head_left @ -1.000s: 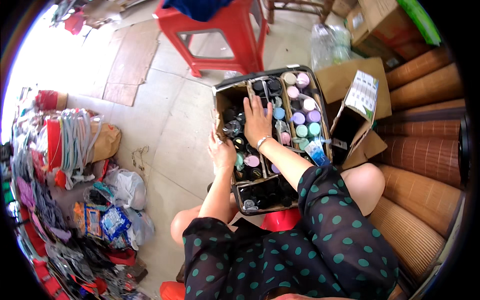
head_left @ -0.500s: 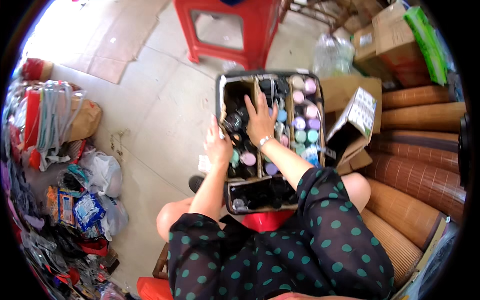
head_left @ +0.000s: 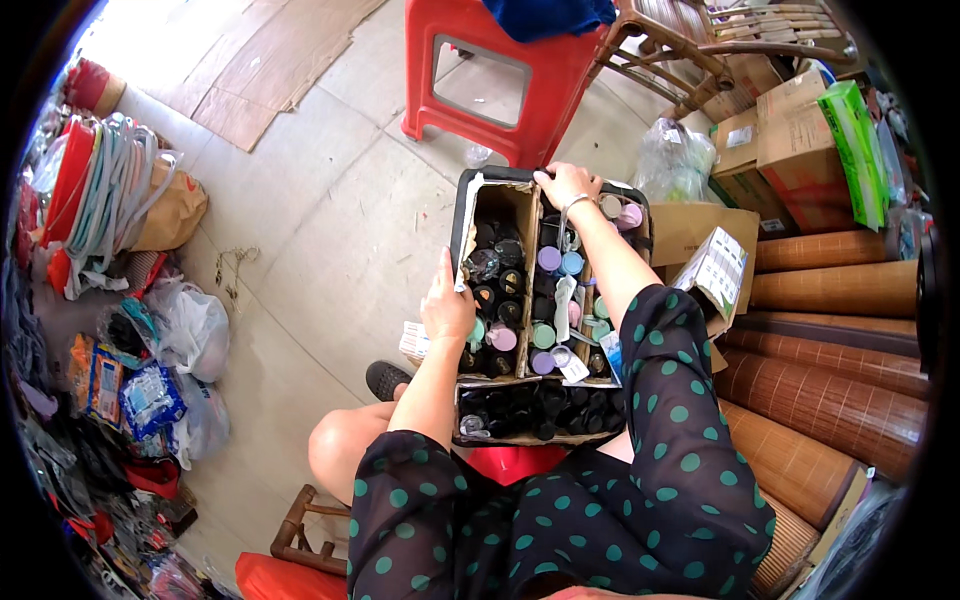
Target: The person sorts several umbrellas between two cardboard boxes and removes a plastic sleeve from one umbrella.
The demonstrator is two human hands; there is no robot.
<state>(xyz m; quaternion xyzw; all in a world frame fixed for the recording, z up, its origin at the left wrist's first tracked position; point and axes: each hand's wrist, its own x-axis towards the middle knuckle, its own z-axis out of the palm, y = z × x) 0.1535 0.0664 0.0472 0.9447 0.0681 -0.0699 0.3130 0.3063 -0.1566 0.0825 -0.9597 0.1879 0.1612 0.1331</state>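
Observation:
A black crate with cardboard dividers sits in front of my knees. Bottles fill its sections: black-capped ones at the left, purple, blue, green and pink ones in the middle and right, dark ones in the near section. My left hand grips the crate's left wall, its fingers along the outside. At the far rim, beside the middle divider, my right hand has its fingers curled over the edge. My right forearm hides part of the right-hand section.
A red plastic stool stands beyond the crate, with a bamboo chair beside it. An open carton and rolled bamboo mats lie to the right. Bagged goods and coiled hoses line the left.
My right hand has moved from over the bottles to the crate's far rim and closed there. My left hand stays at the left wall. The view has shifted slightly.

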